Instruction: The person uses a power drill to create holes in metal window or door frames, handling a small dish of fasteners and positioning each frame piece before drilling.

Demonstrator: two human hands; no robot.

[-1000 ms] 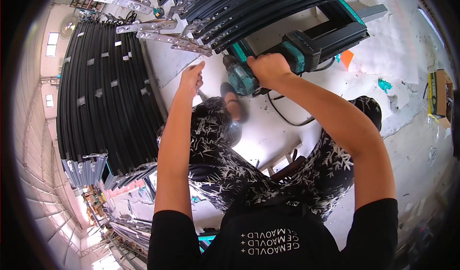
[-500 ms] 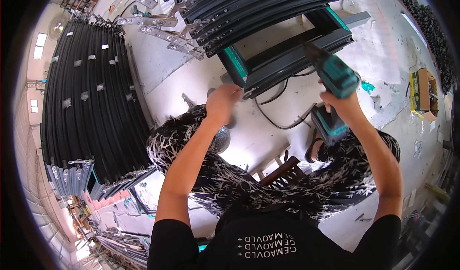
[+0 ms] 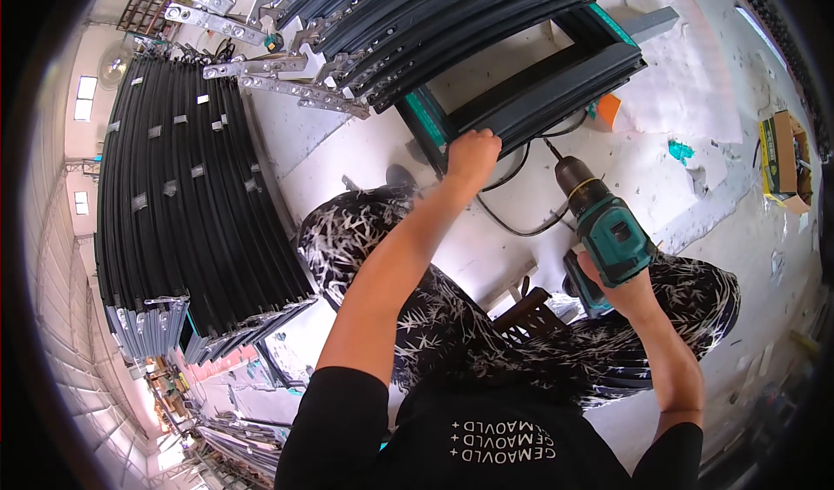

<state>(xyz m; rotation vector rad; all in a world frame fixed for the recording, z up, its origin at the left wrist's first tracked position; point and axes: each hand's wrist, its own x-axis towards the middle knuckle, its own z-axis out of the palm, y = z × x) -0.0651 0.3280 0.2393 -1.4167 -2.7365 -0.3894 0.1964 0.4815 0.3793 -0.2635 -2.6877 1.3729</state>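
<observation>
My right hand [image 3: 632,295] is wrapped round the grip of a teal and black cordless drill [image 3: 615,240]. The drill's bit points away from me and stands apart from the frame, in front of its near side. A black rectangular metal frame [image 3: 547,86] with green strips on its short sides lies ahead of me, near the other stacked frames. My left hand [image 3: 474,155] is closed at the near rail, close to the left corner. Its fingertips are turned away, so anything small in them is hidden.
More black frames [image 3: 452,21] are stacked beyond, with metal hinge arms [image 3: 304,90] jutting left. A tall stack of black profiles [image 3: 182,203] stands at left. A black cable [image 3: 530,231] curves over the floor. An orange piece [image 3: 608,111] and an open carton [image 3: 784,162] are at right.
The drill has come back toward me, away from the frame's near rail. My left hand has shifted right and forward onto the rail. The orange piece has come into sight.
</observation>
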